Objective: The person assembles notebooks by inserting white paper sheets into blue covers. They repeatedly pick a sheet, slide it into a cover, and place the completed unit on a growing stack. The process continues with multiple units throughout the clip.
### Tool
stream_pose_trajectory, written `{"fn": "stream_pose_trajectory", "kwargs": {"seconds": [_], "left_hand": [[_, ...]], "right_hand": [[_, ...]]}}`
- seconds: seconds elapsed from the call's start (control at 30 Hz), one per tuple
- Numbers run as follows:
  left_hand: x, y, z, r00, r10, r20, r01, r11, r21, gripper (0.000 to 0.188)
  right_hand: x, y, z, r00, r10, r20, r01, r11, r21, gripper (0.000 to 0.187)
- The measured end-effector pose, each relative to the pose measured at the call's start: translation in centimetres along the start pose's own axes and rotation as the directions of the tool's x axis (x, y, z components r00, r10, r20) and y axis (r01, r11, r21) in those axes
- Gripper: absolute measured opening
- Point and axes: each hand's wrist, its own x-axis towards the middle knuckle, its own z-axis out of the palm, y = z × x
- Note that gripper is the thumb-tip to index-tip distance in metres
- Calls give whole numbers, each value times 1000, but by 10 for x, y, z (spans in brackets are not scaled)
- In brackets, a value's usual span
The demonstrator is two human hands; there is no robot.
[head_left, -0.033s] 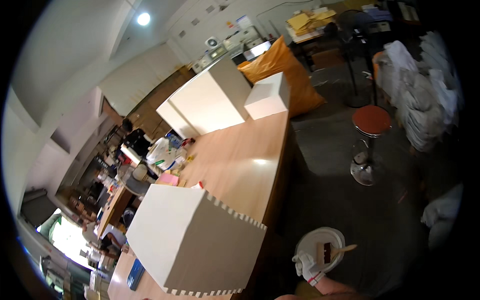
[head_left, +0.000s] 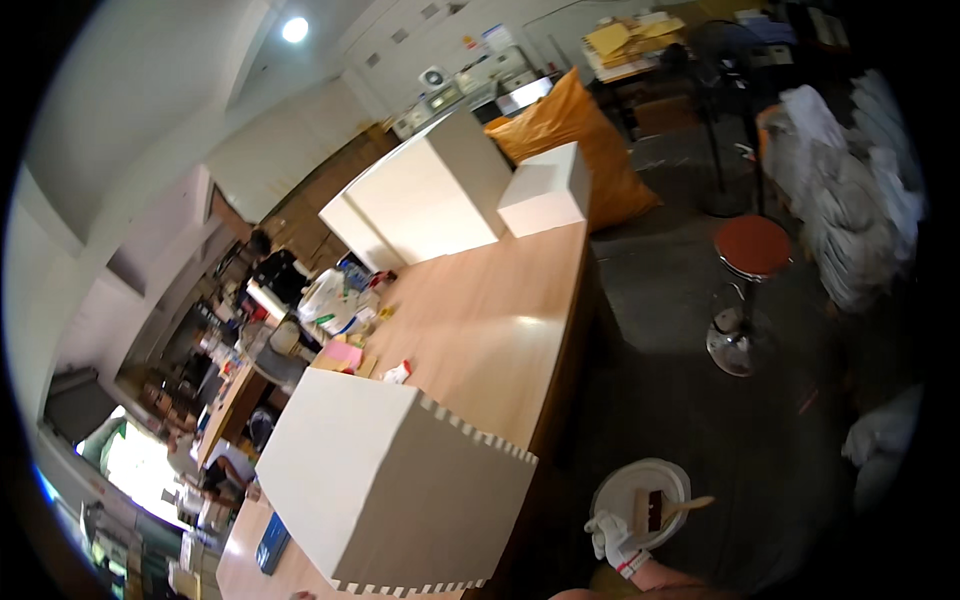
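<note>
My right hand (head_left: pixel 615 543), in a white knitted glove, closes over the near-left rim of a round white bucket (head_left: pixel 672 467). Across the bucket rests a flat brush (head_left: pixel 655 510) with pale bristles, a dark band and a wooden handle; my fingers are beside it, not on it. A big white box-shaped piece (head_left: pixel 400 480) with notched, tooth-like edges stands tilted in view on the wooden table (head_left: pixel 490 330). Only a sliver of skin, apparently my left hand (head_left: pixel 301 596), shows at the lower edge by this piece; its fingers are hidden.
More white boxes (head_left: pixel 430 190) stand at the table's far end, near an orange sack (head_left: pixel 580 150). A blue case (head_left: pixel 272 545), a white tub (head_left: pixel 335 300) and small items line the left side. A red stool (head_left: pixel 753 247) and wrapped bundles (head_left: pixel 840 210) stand right. People are at the left.
The whole view has shifted slightly, so the table and room sit a little further right. My right hand stays at the bucket, and the brush lies as before.
</note>
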Motion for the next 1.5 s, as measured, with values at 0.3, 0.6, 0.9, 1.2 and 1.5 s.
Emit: {"fn": "stream_pose_trajectory", "kwargs": {"seconds": [0.3, 0.6, 0.9, 1.2, 1.5], "left_hand": [[-33, 2, -13, 904, -428, 12, 426, 901, 75, 13], [-218, -141, 35, 522, -853, 1, 817, 500, -287, 20], [-310, -269, 146, 644, -762, 68, 742, 600, -299, 37], [-180, -321, 158, 814, -482, -324, 362, 858, -365, 35], [-56, -331, 183, 838, -357, -412, 254, 925, -283, 52]], "right_hand": [[7, 24, -87, 818, 555, 147, -392, 728, -563, 34], [-18, 7, 36, 616, 650, 445, 333, 296, -895, 36], [-108, 126, 206, 636, 405, 657, 316, 641, -700, 27], [-113, 132, 439, 803, 248, 541, 90, 848, -522, 37], [49, 230, 571, 989, 75, 125, -36, 958, -284, 21]]}}
